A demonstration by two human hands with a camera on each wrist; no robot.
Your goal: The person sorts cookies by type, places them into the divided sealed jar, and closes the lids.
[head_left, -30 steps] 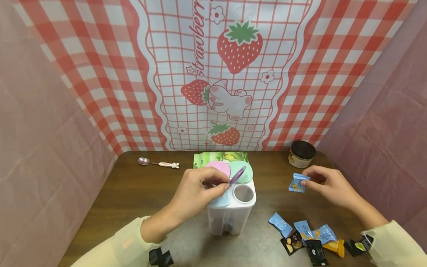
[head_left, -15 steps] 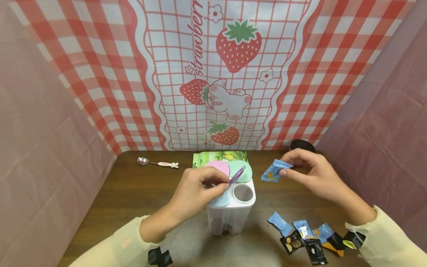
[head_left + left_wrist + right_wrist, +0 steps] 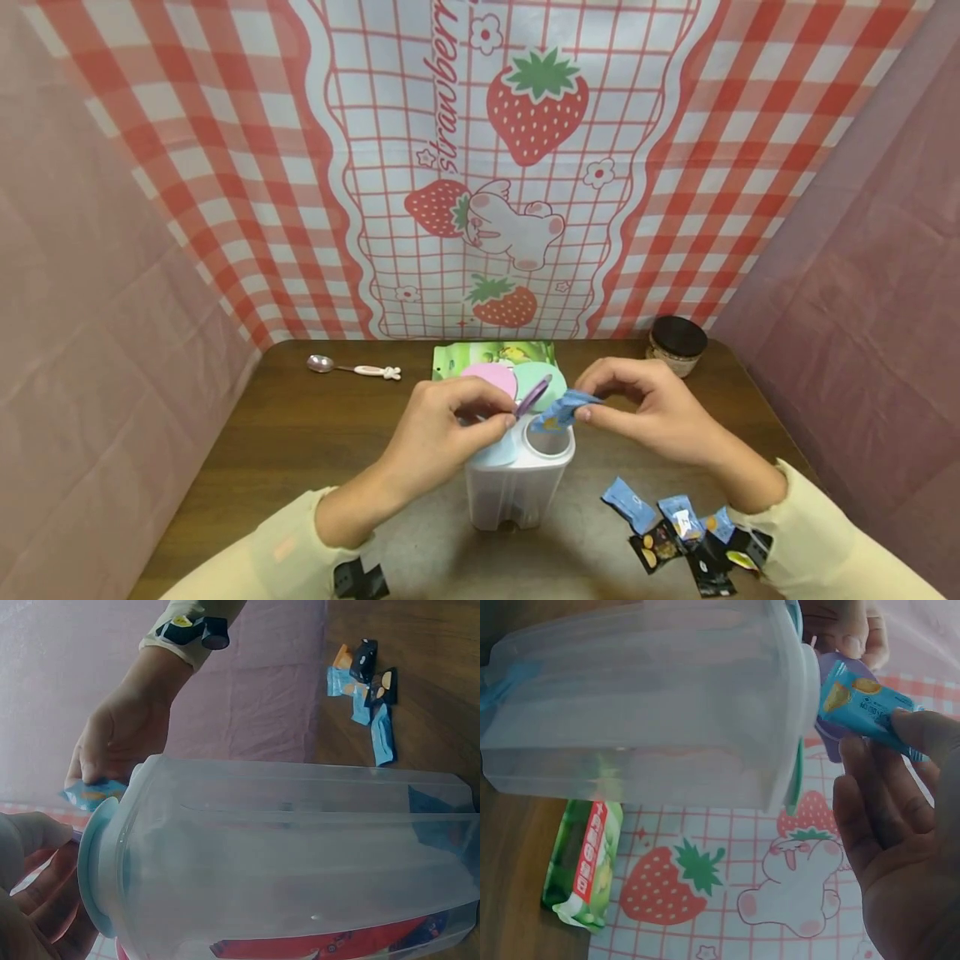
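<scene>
A clear storage container [image 3: 513,500] with a white top stands at the table's middle. Pink, mint and light blue round lids cover parts of that top. With thumb and fingertips my left hand [image 3: 438,429] pinches the raised purple lid [image 3: 534,396] beside an uncovered round opening [image 3: 550,442]. My right hand [image 3: 656,412] pinches a blue snack packet [image 3: 870,709] by one end, its free end right over that opening. Through the container's wall, the left wrist view shows another blue packet [image 3: 435,817] at the bottom and a red one [image 3: 322,946] in a neighbouring compartment.
Several small packets, including a blue one [image 3: 628,504] and a black one [image 3: 655,546], lie at the front right. Behind the container is a green bag [image 3: 450,358]. A spoon [image 3: 356,369] lies back left; a black-lidded jar [image 3: 677,342] stands back right.
My right hand has carried the blue snack packet leftward from near the jar to the opening of the container. The left hand keeps holding the purple lid up in the same place.
</scene>
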